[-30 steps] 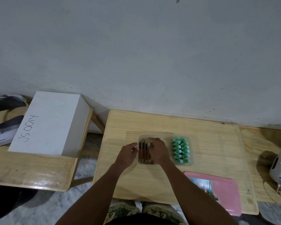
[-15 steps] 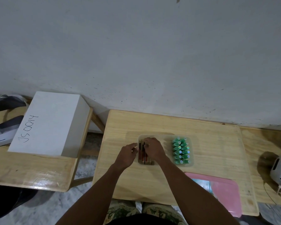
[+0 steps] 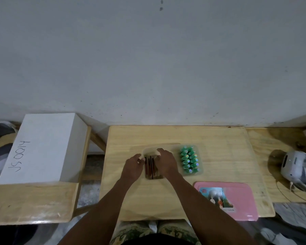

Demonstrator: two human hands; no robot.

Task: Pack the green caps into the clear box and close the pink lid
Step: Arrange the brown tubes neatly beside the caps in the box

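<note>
A plain grey-white wall point(image 3: 148, 59) fills the upper part of the head view, and against its foot stands a pale wooden table point(image 3: 219, 138) flanked by lower wooden surfaces; the one off the table's left edge carries a white box point(image 3: 41, 147) with handwriting on its top, and the one off the right edge carries a white device point(image 3: 293, 165) with a cord; the clear box point(image 3: 200, 156) sits near the middle of the table, its right part filled with green caps point(image 3: 189, 160) standing upright in 2 tidy columns, its left part holding dark brown-red sticks point(image 3: 150, 167) laid side by side; the pink lid point(image 3: 237, 197) lies flat at the table's near right corner, well apart from the box, picture sticker facing up; the left hand point(image 3: 132, 167) rests at the box's left edge, fingers curled toward the sticks, while the right hand point(image 3: 166, 162) lies over them from the right, fingertips pressing down between sticks and caps; whether either hand actually pinches a stick or merely steadies the row I cannot tell, since the fingers hide the contact; the step in hand looks like squaring the contents so they lie flush; done well, it means pressing lightly and evenly from both sides, keeping the sticks parallel and below the rim, and not nudging the upright caps, which would topple easily; nothing should stand proud of the rim, or the lid will not seat.
</note>
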